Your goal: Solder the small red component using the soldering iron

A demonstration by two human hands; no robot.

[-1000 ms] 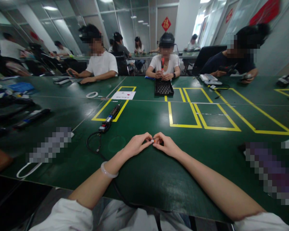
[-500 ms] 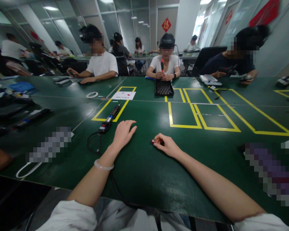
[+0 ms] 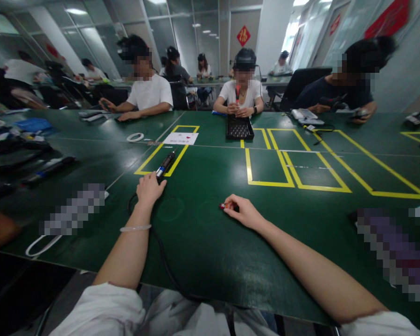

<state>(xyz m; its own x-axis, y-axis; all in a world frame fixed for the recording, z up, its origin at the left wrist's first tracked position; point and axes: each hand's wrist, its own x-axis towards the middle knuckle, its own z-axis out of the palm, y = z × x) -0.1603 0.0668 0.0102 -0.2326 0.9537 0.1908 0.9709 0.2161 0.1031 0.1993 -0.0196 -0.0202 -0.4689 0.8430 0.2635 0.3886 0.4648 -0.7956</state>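
Observation:
My left hand point(image 3: 149, 187) has its fingers curled over the rear end of a black electric screwdriver point(image 3: 165, 163) with a blue band. The tool lies on the green table, its thin bit pointing away from me, partly inside a yellow taped frame. From its rear a black cable point(image 3: 164, 261) runs back to the near edge. Pinched in the fingertips of my right hand point(image 3: 242, 211) is a small red and orange piece point(image 3: 223, 206) with a dark tip. My fingers hide much of that piece, so its kind is unclear.
Yellow tape outlines point(image 3: 270, 182) mark the green table. A paper sheet point(image 3: 181, 138) and a white tape roll point(image 3: 135, 137) lie beyond the screwdriver. Across from me, a person works over a black tray point(image 3: 239, 129). A blurred-out strip point(image 3: 75, 210) lies at left.
My left hand let go of the small piece, moved left and came down on the electric screwdriver. My right hand kept its place, still pinching the piece.

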